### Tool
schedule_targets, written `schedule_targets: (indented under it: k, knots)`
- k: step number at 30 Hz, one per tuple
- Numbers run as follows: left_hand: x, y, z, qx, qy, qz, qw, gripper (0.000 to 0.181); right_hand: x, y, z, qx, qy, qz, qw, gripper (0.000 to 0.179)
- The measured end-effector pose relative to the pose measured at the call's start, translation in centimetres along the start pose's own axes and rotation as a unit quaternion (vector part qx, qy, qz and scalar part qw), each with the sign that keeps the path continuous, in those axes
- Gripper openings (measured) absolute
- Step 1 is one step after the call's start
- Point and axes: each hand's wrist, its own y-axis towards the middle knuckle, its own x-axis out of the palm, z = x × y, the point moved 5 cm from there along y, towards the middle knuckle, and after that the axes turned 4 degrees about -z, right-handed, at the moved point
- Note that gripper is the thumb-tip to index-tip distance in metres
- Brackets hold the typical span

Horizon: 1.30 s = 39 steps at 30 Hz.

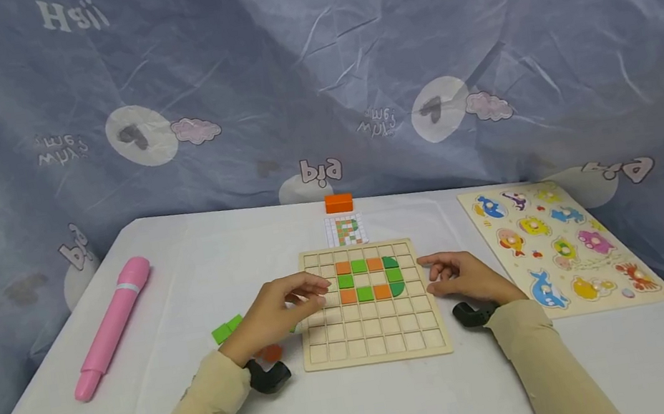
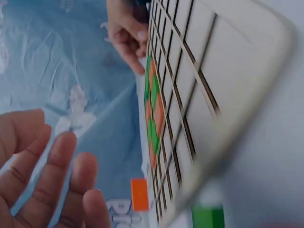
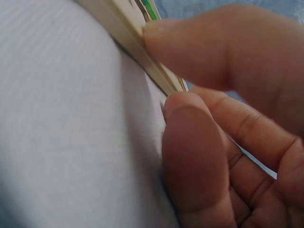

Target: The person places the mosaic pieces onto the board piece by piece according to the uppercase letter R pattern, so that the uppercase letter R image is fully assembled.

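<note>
A wooden grid board [image 1: 377,349] lies flat on the table, with orange, green and rounded dark-green tiles [image 1: 364,294] set as a ring in its upper cells. Over the board's left edge hovers my left hand [image 1: 283,309], its fingers loosely bent; in the left wrist view nothing is between its fingers [image 2: 61,156]. My right hand [image 1: 463,277] rests at the board's right edge. In the right wrist view its thumb [image 3: 190,42] lies on the rim and other fingertips sit beside the edge. Loose green tiles [image 1: 221,333] and orange pieces [image 1: 272,353] lie by my left wrist, partly hidden.
Behind the board lie a small pattern card [image 1: 347,231] and an orange block [image 1: 339,203]. To the right is an animal peg puzzle [image 1: 543,224]. A pink stick-shaped object [image 1: 113,328] lies at the left. A printed blue-grey cloth [image 1: 263,102] hangs behind the table.
</note>
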Motion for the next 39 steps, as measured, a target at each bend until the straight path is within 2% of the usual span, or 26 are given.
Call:
schedule_targets:
  k: [10,13,17,24,29,34,39]
  knots:
    - [-6.0,-5.1,-2.2,0.004,0.033,0.061,0.9976,0.022,0.0,0.0,-0.1,0.007,-0.001,0.003,1.0000,0.059]
    - [-6.9,-6.0,-2.6,-0.002,0.042,0.070,0.9967,0.023,-0.1,0.0,-0.2,0.009,-0.002,0.003,1.0000,0.059]
    - [-7.3,-6.5,-3.1,-0.010,0.044,0.076,0.9961,0.024,-0.1,0.0,-0.3,0.008,-0.002,0.003,1.0000,0.059]
    - [-8.3,-7.1,-4.3,-0.027,0.041,0.060,0.9970,0.027,0.0,0.0,-0.2,0.006,-0.002,0.003,1.0000,0.059]
    - [-10.1,-8.1,-6.2,-0.065,0.039,0.039,0.9963,0.031,0.1,0.0,-0.2,0.004,0.000,0.002,1.0000,0.059]
    - [-11.4,-9.1,-7.9,-0.125,0.071,0.003,0.9896,0.031,0.1,0.0,-0.2,0.006,0.002,0.002,1.0000,0.059]
    - [-11.5,-9.5,-8.6,-0.166,0.094,-0.027,0.9813,0.034,0.1,-0.1,-0.3,0.006,0.003,0.002,1.0000,0.058]
